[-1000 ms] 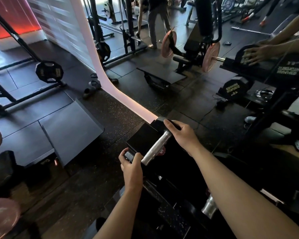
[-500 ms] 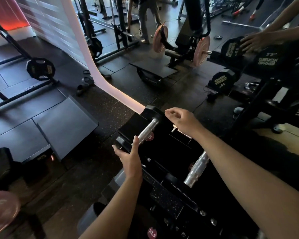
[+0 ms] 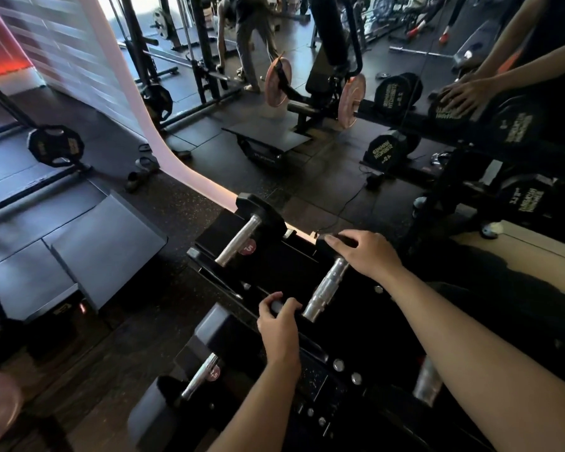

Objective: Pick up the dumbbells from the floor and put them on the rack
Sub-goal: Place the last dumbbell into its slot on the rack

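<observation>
A black dumbbell rack (image 3: 323, 375) stands below me. At its top left end rests a black dumbbell with a chrome handle (image 3: 237, 239), and no hand touches it. Just right of it lies a second dumbbell with a knurled chrome handle (image 3: 327, 290). My left hand (image 3: 279, 324) is curled around its near head. Over its far head lies my right hand (image 3: 366, 254), fingers draped across it. A third dumbbell (image 3: 201, 375) sits on the lower tier, and another handle (image 3: 428, 380) shows under my right forearm.
A mirror at the right reflects hands and large dumbbells (image 3: 385, 151). A machine with pink plates (image 3: 351, 101) stands behind, and a person (image 3: 248, 44) is further back. A grey platform (image 3: 105, 246) lies on the floor at left, near a plate (image 3: 56, 145) on a frame.
Both hands let go of the first dumbbell at the rack's left end and moved right onto the ends of the second dumbbell. My view tilted down toward the rack.
</observation>
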